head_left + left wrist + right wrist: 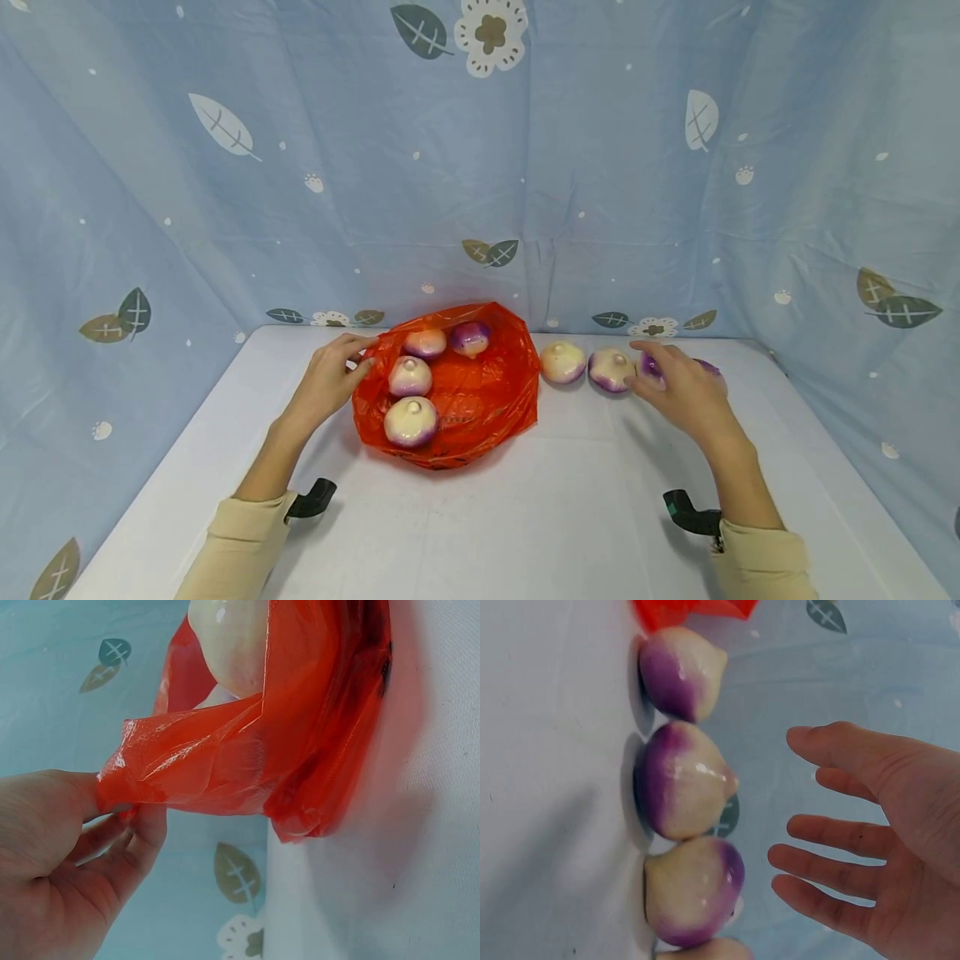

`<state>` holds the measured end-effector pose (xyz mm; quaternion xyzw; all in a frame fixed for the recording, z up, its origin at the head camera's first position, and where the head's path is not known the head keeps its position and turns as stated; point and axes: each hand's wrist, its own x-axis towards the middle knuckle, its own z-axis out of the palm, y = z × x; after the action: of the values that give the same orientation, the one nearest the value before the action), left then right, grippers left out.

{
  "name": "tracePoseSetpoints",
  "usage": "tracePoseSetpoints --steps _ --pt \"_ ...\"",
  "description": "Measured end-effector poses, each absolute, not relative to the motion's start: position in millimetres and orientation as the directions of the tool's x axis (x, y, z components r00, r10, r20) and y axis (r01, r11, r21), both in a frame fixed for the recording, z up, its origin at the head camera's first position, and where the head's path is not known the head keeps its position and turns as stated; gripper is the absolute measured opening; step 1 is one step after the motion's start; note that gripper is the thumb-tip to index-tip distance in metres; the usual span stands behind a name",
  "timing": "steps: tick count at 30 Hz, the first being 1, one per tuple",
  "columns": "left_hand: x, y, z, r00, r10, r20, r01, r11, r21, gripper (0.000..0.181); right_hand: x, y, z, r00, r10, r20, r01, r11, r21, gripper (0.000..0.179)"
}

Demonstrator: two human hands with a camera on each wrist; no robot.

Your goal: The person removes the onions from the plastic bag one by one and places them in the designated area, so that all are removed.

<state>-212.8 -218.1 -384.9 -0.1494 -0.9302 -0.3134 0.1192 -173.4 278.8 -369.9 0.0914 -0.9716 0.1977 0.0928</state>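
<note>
My left hand (327, 379) pinches the left rim of a red plastic bag (480, 392), its thumb and fingers drawing the film out to a point in the left wrist view. The bag lies with its mouth spread wide. Several glossy purple-and-white turnips sit inside, among them a front one (411, 422) and a purple one (470, 339) at the back. My right hand (686, 392) hovers over a row of turnips right of the bag, fingers spread and apart from them in the right wrist view. One turnip (685, 780) stands opposite its thumb; another (696, 891) is beside it.
The turnip nearest the bag (562, 362) begins the row, which runs right along the back of the white table (480, 533). My right hand partly hides the far end. A blue patterned curtain (375, 192) hangs behind and at both sides.
</note>
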Motion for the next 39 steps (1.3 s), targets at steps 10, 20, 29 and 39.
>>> tracePoseSetpoints --steps 10,20,29,39 --pt "-214 -220 -386 -0.930 0.198 0.308 0.345 0.758 0.554 0.036 -177 257 -379 -0.935 -0.233 0.268 -0.314 0.895 -0.318 0.054" --pt "-214 -219 -386 -0.924 0.211 0.319 0.361 0.757 0.545 0.035 -177 239 -385 -0.938 -0.265 0.223 -0.330 0.880 -0.342 0.054" --pt "-214 -219 -385 -0.920 0.216 0.327 0.369 0.758 0.538 0.035 -177 217 -389 -0.921 -0.318 0.223 -0.378 0.865 -0.329 0.052" --pt "-213 -218 -384 -0.922 0.216 0.322 0.366 0.758 0.540 0.036 -174 193 -390 -0.896 -0.370 0.244 -0.433 0.851 -0.297 0.052"
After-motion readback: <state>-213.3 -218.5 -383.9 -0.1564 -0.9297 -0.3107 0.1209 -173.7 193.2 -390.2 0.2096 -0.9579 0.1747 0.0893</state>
